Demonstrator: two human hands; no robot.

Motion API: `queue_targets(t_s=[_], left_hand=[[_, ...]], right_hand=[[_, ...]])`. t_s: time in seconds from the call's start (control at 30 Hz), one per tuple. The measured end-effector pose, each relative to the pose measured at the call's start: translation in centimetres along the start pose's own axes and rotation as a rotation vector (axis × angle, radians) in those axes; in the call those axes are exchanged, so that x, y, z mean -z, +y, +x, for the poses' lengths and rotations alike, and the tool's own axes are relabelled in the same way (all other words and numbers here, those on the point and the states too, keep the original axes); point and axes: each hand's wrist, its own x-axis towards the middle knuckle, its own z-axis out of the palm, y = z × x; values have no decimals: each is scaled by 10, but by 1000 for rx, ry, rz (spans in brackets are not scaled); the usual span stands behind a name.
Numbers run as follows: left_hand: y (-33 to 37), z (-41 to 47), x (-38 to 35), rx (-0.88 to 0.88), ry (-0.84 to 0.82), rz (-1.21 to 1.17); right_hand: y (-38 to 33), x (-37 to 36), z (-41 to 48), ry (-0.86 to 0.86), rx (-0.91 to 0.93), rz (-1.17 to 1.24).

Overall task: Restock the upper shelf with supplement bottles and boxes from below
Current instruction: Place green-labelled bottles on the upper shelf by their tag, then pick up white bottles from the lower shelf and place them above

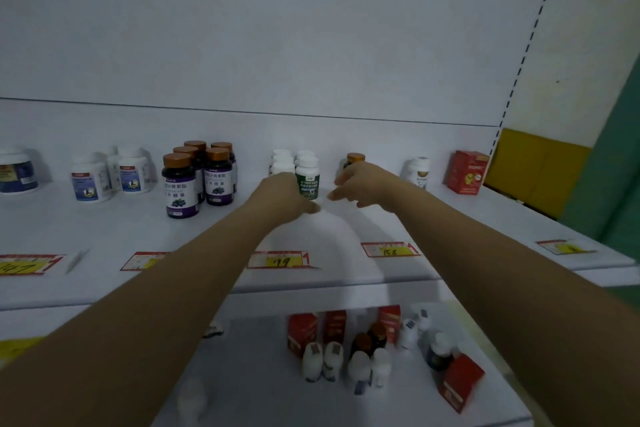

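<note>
On the upper shelf point(104, 229) a white bottle with a green label point(307, 177) stands at the front of a cluster of white-capped bottles point(282, 159). My left hand point(284, 194) rests against its left side, fingers pointing down to the shelf; its grip is hidden. My right hand point(360, 184) hovers just to the bottle's right with fingers spread, holding nothing, in front of a brown-capped dark bottle point(355, 159). The lower shelf point(242, 374) holds red boxes point(301, 329), white bottles point(313, 360) and dark bottles point(367, 340).
Also on the upper shelf are purple-labelled brown-capped bottles point(180, 184), blue-labelled white bottles point(91, 180), a large jar point(17, 170), a lone white bottle point(417, 170) and a red box point(465, 172). Price tags point(278, 260) line the shelf's front edge.
</note>
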Motion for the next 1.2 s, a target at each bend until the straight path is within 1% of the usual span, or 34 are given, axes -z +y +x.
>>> queue_targets(t_s=[0.1,0.2,0.43,0.5,0.6,0.63,0.73,0.8,0.9,1.03,1.2], left_hand=[[21,-18,-8,-38,-14,2],[44,-39,-21,-88,-40,69],[104,-90,-54,-104,-2,217],[122,-105,-66,-98,30,236],[145,-128,-89,-137,115,256],[152,-136,-98,-147,117,252],[165,-159,-127,-130,27,235],[162,-172,-148,-89,-32,222],[138,-187,-179,-6,-112,241],[83,-188,-213,92,-175,268],[16,-178,-245,220,-279,321]], right_hand=[[10,9,-23,13,21,21],[24,17,-47,8,36,18],[81,53,-114,55,151,-280],[102,65,-131,47,181,-331],[134,76,-155,44,216,-366],[145,78,-163,40,228,-368],[175,76,-184,-3,249,-378],[196,66,-192,-55,239,-382],[222,40,-198,-155,206,-382],[251,-4,-190,-258,164,-387],[287,-64,-156,-358,46,-352]])
